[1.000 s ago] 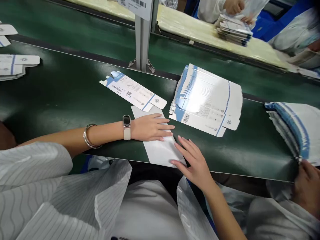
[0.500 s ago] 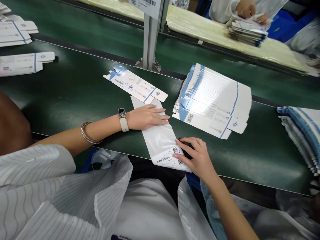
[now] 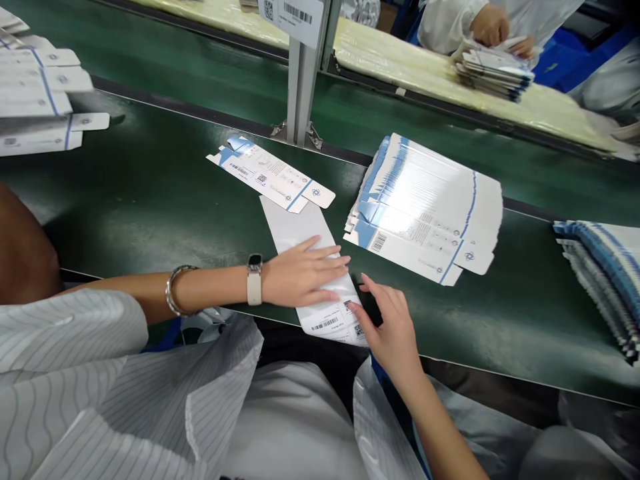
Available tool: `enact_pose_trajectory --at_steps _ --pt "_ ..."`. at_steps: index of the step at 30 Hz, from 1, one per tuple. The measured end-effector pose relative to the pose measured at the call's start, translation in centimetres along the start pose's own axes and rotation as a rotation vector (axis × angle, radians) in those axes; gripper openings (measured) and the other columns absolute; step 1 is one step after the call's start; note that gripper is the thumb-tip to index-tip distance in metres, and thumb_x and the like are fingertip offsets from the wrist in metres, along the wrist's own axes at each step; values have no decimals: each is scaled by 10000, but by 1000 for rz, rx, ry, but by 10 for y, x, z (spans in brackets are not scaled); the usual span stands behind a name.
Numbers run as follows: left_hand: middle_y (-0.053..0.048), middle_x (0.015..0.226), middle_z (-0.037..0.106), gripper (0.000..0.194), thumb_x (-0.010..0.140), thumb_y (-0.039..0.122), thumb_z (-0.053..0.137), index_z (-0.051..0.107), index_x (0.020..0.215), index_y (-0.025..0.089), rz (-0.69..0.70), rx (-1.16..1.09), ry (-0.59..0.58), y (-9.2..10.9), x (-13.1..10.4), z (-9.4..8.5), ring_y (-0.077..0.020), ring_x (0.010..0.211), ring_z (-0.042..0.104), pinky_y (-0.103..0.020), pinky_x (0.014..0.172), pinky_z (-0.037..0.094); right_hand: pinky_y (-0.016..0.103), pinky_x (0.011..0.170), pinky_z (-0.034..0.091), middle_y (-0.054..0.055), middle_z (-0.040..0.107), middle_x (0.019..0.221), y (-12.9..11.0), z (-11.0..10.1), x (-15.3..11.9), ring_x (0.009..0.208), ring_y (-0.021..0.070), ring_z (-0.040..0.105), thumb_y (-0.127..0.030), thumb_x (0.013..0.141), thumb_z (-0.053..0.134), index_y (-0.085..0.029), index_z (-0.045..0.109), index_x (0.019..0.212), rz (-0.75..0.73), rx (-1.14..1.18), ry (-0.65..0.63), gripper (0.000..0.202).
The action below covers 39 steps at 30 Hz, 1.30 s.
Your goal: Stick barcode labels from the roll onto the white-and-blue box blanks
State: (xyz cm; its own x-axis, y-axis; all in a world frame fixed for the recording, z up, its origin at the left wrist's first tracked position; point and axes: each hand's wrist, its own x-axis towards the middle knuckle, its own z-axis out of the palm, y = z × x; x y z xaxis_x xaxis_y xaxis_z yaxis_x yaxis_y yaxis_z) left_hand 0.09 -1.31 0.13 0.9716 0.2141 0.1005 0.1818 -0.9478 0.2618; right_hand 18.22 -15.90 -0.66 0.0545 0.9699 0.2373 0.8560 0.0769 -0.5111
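A long white sheet of labels [image 3: 285, 223] lies slantwise over the table edge in front of me, with printed barcode and QR labels at its near end. Flat across the middle of it rests my left hand [image 3: 307, 272], fingers spread. At the sheet's right edge is my right hand [image 3: 393, 320], thumb and forefinger apart, the thumb tip by a QR label [image 3: 347, 306]. Whether that thumb has lifted a label, I cannot tell. A flattened white and blue carton [image 3: 273, 175] covers the sheet's far end.
To the right lies a fanned stack of flat cartons [image 3: 425, 207], with another stack [image 3: 607, 267] beyond it. More cartons [image 3: 40, 87] lie at the far left. A metal post [image 3: 299, 93] rises behind. Across the belt, a co-worker's hands [image 3: 493, 27] hold a carton pile.
My left hand has slid down the sheet toward me and the printed labels. My right hand has shifted slightly left. The cartons at far left have moved a little.
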Motion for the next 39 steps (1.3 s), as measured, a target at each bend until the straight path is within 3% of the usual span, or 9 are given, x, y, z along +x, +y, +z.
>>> enact_pose_trajectory --at_steps 7,11,16,19,22,27,30,33,39 --pt "-11 1338 490 328 948 242 368 533 1227 196 -39 -339 2 24 -2 6 -218 1304 380 -478 1138 149 395 837 442 71 596 1064 -8 -8 -17 974 222 526 -424 769 636 -222 457 1270 199 68 -15 569" --pt "-57 1157 636 307 927 250 414 574 1169 152 -161 -879 -69 28 4 -13 -156 1046 600 -315 976 420 274 691 473 -5 633 852 -16 -22 -21 764 137 578 -321 818 595 -250 581 1060 301 365 -51 253" --pt "-47 967 640 239 899 248 470 597 1061 128 -169 -1357 -141 35 11 -35 -84 813 590 -158 687 465 231 608 455 -27 619 784 -32 -32 -18 708 115 583 -251 775 650 -247 619 879 277 423 210 109" --pt "12 756 581 184 881 286 513 615 899 134 -183 -1425 -189 37 15 -45 -39 634 515 -120 552 402 266 659 488 -29 629 771 -37 -40 -12 706 128 604 -213 745 683 -265 596 1023 189 415 334 296" --pt "30 667 530 234 872 332 528 584 778 125 -225 -1538 -235 36 17 -50 -31 560 480 -125 505 379 270 675 490 -30 628 773 -35 -53 -4 714 128 597 -181 739 692 -292 520 1209 -45 281 261 512" --pt "26 645 526 235 855 318 559 565 735 116 -235 -1681 -262 31 21 -52 -35 538 489 -128 483 382 251 620 465 -8 629 766 -32 -69 19 709 127 571 -237 752 689 -248 599 1127 -256 88 136 386" --pt "19 639 553 201 812 296 617 584 755 106 -288 -1716 -161 24 23 -59 -50 528 520 -142 472 399 249 635 468 -9 628 733 -37 -75 44 680 114 567 -270 754 687 -225 647 1005 -323 69 180 259" --pt "7 661 594 176 782 257 646 589 777 91 -304 -1697 55 11 26 -73 -69 550 567 -161 498 432 246 662 475 -25 629 731 -43 -84 81 687 101 567 -335 766 667 -218 652 944 -391 68 166 214" --pt "23 588 584 132 832 187 540 584 818 63 -476 -1333 483 -15 27 -101 -69 490 571 -157 473 410 142 659 455 -72 602 803 -58 -98 154 698 20 544 -314 764 634 -160 588 994 -350 104 -49 281"
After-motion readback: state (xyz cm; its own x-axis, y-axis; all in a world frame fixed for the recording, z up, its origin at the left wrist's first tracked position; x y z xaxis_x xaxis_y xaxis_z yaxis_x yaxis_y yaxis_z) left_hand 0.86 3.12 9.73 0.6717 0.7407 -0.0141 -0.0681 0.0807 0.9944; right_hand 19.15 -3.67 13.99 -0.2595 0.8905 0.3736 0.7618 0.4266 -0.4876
